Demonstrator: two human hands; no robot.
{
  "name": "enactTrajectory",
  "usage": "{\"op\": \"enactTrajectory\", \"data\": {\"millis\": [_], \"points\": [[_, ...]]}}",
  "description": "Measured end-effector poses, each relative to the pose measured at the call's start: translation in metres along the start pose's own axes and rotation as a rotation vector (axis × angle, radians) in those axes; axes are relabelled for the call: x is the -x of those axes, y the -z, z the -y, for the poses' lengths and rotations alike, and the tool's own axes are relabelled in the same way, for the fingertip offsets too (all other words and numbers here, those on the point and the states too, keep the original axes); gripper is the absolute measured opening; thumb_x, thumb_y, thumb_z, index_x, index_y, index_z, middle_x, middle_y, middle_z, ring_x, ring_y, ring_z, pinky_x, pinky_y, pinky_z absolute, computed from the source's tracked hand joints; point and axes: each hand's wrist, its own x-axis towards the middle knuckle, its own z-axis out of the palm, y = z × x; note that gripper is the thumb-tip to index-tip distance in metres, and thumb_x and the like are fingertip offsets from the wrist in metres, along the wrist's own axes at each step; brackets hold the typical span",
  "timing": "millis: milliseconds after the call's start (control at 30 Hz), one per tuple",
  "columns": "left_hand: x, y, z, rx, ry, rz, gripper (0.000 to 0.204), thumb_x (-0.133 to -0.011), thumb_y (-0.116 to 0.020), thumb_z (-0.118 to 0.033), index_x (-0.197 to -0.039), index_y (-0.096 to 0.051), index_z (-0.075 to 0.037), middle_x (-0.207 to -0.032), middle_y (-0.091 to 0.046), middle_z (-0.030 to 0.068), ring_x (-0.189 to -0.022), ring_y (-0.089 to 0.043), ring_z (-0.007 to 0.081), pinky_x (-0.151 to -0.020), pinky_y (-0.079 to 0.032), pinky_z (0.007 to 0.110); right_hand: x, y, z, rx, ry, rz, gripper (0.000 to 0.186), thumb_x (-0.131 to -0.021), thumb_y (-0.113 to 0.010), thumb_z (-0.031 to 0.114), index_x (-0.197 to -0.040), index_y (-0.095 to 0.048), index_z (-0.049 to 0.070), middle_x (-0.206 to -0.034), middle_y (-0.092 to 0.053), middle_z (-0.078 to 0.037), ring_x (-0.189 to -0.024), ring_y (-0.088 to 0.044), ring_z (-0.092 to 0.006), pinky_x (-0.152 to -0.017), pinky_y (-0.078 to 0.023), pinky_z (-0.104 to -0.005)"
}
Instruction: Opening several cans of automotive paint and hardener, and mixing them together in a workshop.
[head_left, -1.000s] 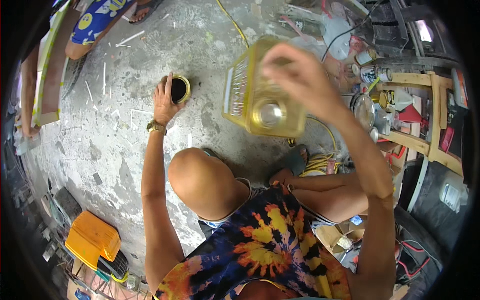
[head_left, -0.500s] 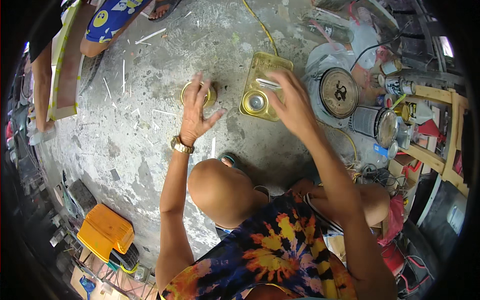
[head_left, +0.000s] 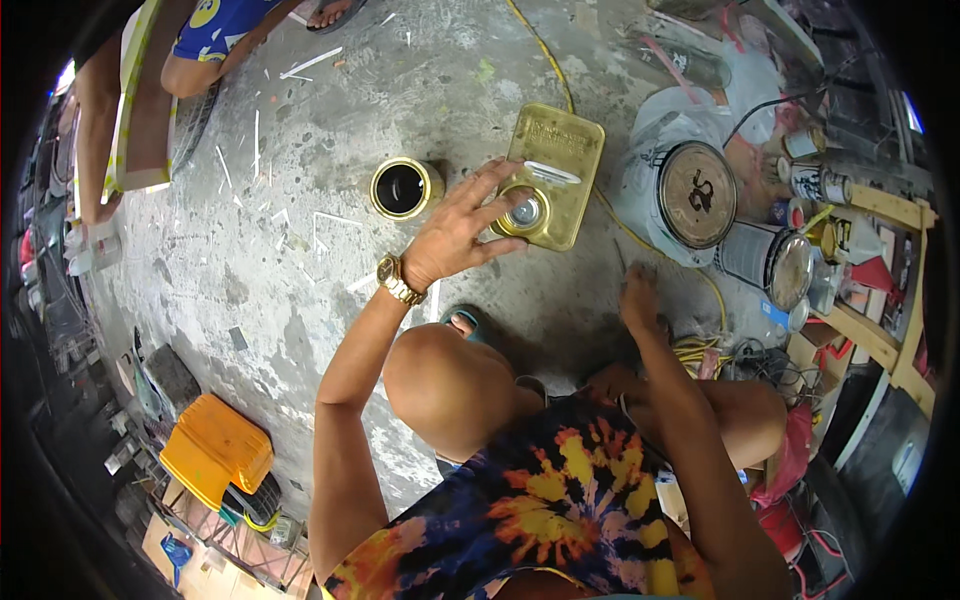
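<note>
So closest in you've got your tie-dye shirt and a bent knee, and past those it's all rough concrete floor, grey with pale blotches and worn patches. Your right hand is low on the right, pretty blurred, so I can't tell how far its fingers are curled or whether they've got hold of anything. Your left hand, gold watch on the wrist, has its fingers spread wide around the cap of the gold can; can't tell from here if they're actually touching it. The can sits on the concrete out in front of you, and just left of it there's a round tin with dark stuff inside. White strips are scattered over the floor further left, and a yellow cord runs up past the can. Right side is proper clutter: a lidded bucket in clear plastic, a grey tin beside it, then a wooden frame. Orange plastic piece over at lower left. Far upper left, someone in blue shorts is next to a yellow-edged panel.
</note>
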Motion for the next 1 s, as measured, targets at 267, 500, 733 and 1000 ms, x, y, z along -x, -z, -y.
{"op": "enactTrajectory", "data": {"millis": [267, 500, 733, 1000], "points": [[0.006, 0.001, -0.002, 0.091, 0.024, -0.057, 0.053, -0.070, -0.076, -0.027, -0.115, -0.057, -0.006, -0.135, -0.043, 0.0128, -0.123, -0.042, 0.0331, -0.100, -0.039, 0.040, 0.023, 0.019, 0.050, -0.317, 0.028, 0.049, 0.034, -0.083, -0.055, 0.013, -0.112, -0.047, -0.003, -0.099, -0.058, -0.026, -0.093, -0.055, -0.0440, -0.080, -0.043, -0.0476], [0.001, -0.006, 0.003, 0.206, 0.148, -0.016, 0.094, -0.060, -0.084, -0.030, -0.138, -0.036, -0.012, -0.149, -0.018, 0.0168, -0.135, -0.025, 0.0336, -0.108, -0.030, 0.042, 0.130, 0.163, 0.114, -0.981, -0.153, 0.029, 0.027, -0.089, -0.050, 0.006, -0.116, -0.049, 0.003, -0.085, -0.055, -0.017, -0.073, -0.055, -0.0352, -0.063, -0.045, -0.0377], [-0.002, -0.024, 0.013, 0.405, 0.227, 0.007, 0.130, -0.052, -0.088, -0.030, -0.146, -0.002, -0.006, -0.151, -0.008, 0.0186, -0.140, -0.010, 0.0305, -0.113, -0.017, 0.040, 0.090, 0.212, 0.155, -0.567, 0.430, -0.145, 0.029, -0.088, -0.056, 0.010, -0.116, -0.054, 0.007, -0.086, -0.054, -0.014, -0.077, -0.057, -0.0330, -0.067, -0.046, -0.0405], [0.003, -0.038, 0.015, 0.552, 0.356, -0.011, 0.128, -0.056, -0.088, -0.030, -0.145, 0.001, -0.003, -0.151, -0.011, 0.0175, -0.140, -0.012, 0.0255, -0.113, -0.015, 0.038, 0.080, 0.206, 0.153, -0.355, 0.505, -0.276, 0.035, -0.083, -0.059, 0.009, -0.118, -0.057, 0.011, -0.082, -0.055, -0.010, -0.076, -0.055, -0.0282, -0.069, -0.046, -0.0391]]}}
